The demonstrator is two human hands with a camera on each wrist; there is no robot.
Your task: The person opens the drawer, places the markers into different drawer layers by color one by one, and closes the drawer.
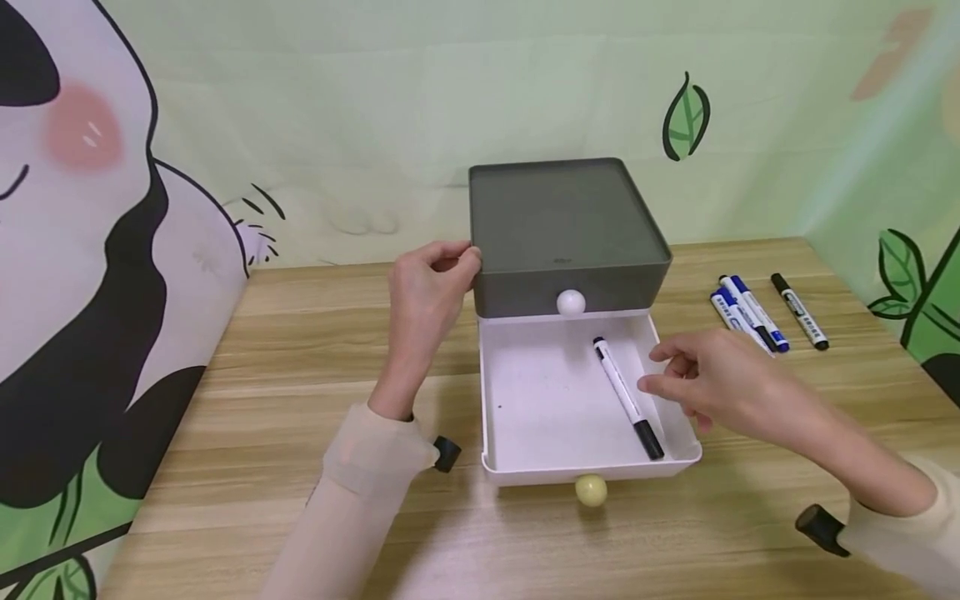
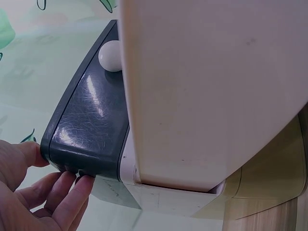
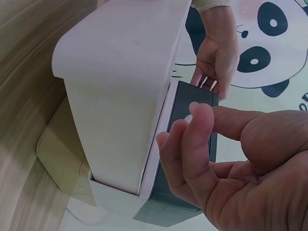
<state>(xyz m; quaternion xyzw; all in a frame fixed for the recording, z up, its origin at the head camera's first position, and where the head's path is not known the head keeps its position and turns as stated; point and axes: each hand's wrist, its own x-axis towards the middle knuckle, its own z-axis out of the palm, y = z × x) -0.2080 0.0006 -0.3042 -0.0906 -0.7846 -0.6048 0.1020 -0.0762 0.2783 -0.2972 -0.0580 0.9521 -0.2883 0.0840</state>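
Observation:
A small drawer unit (image 1: 562, 217) with a dark grey top section stands on the table. My left hand (image 1: 431, 287) holds its front left corner, thumb at the upper edge and fingers against the side, as the left wrist view shows. Below the grey section, a white drawer (image 1: 536, 417) with a yellow knob (image 1: 591, 490) is pulled out. One marker (image 1: 621, 387) with black ends lies slantwise inside it, towards the right wall. My right hand (image 1: 720, 379) hovers by the drawer's right wall, fingers loosely bent and holding nothing. From the right wrist view, the drawer's outer side (image 3: 110, 130) is seen close by.
Several blue and black markers (image 1: 750, 312) lie bunched on the table right of the unit, with a single black marker (image 1: 801, 312) beside them. A white knob (image 1: 571, 302) sits on the grey front. A yellowish lower section (image 2: 272, 168) shows beneath. Behind hangs a panda-printed backdrop (image 1: 337, 125).

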